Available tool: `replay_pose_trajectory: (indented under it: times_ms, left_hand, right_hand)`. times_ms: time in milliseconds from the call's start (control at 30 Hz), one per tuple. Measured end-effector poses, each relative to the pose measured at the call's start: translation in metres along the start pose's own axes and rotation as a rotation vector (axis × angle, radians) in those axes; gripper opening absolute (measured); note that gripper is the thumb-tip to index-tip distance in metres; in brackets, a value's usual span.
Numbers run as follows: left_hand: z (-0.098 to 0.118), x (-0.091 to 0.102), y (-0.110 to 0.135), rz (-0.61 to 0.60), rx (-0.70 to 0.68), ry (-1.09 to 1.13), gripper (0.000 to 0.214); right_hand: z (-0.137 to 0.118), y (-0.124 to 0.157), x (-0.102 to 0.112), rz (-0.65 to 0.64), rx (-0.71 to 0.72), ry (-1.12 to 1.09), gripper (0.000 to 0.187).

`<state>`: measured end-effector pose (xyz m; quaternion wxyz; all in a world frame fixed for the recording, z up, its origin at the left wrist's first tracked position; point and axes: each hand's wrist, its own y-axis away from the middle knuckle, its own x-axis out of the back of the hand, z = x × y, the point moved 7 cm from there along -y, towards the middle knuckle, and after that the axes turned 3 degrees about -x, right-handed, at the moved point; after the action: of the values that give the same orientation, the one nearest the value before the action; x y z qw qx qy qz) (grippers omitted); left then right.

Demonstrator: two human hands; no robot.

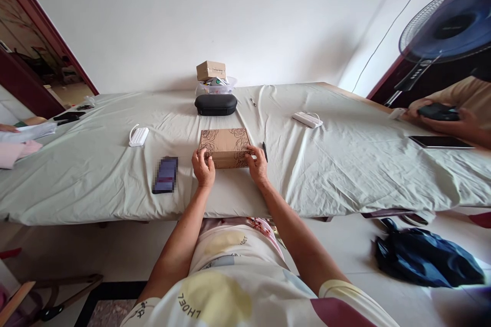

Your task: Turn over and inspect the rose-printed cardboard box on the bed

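A brown cardboard box (225, 141) with dark scribbled rings drawn on it sits on the cloth-covered table in front of me. My left hand (203, 167) grips its left front corner, thumb on the near face. At the right front corner, my right hand (257, 163) holds the box the same way, fingers curled over the edge. Just beyond the right hand lies a black pen (264, 151). A phone (165, 175) with a blurred screen rests to the left of my left hand.
Behind the box stands a black hard case (216, 104), then a clear plastic tub (230, 83) topped by a smaller cardboard box (210, 69). White power banks (138, 136) lie left and right. At the right, another person's hands hold a dark object (438, 111) near a tablet (442, 142).
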<state>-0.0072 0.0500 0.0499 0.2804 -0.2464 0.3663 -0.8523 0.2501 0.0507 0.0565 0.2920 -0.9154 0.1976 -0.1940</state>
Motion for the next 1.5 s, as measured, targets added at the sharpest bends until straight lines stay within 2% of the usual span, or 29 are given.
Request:
replay_pose_trajectory:
  times_ms: [133, 367, 933, 1067, 1333, 1500]
  left_hand:
    - [-0.0005, -0.0006, -0.0010, -0.005, 0.016, 0.012, 0.031]
    - [-0.0014, -0.0029, 0.0008, -0.020, 0.060, 0.048, 0.034]
    - [-0.0005, -0.0013, -0.0006, -0.007, 0.041, 0.045, 0.037]
    - [0.0000, -0.0006, -0.0014, -0.017, 0.053, 0.052, 0.039]
    - [0.0060, 0.0031, -0.0013, 0.027, -0.002, 0.012, 0.033]
    - [0.0068, 0.0038, -0.0014, 0.053, -0.023, -0.004, 0.030]
  right_hand:
    - [0.0011, -0.0007, -0.0013, 0.017, 0.007, 0.000, 0.028]
    - [0.0009, 0.0016, -0.0032, -0.049, -0.009, -0.010, 0.042]
    - [0.0070, 0.0029, -0.0020, -0.056, -0.023, -0.033, 0.048]
    - [0.0059, 0.0029, -0.0006, -0.064, -0.045, -0.042, 0.044]
    - [0.0031, 0.0017, 0.0009, 0.008, -0.028, -0.087, 0.036]
    - [0.0098, 0.0010, -0.0008, 0.018, -0.031, -0.068, 0.045]
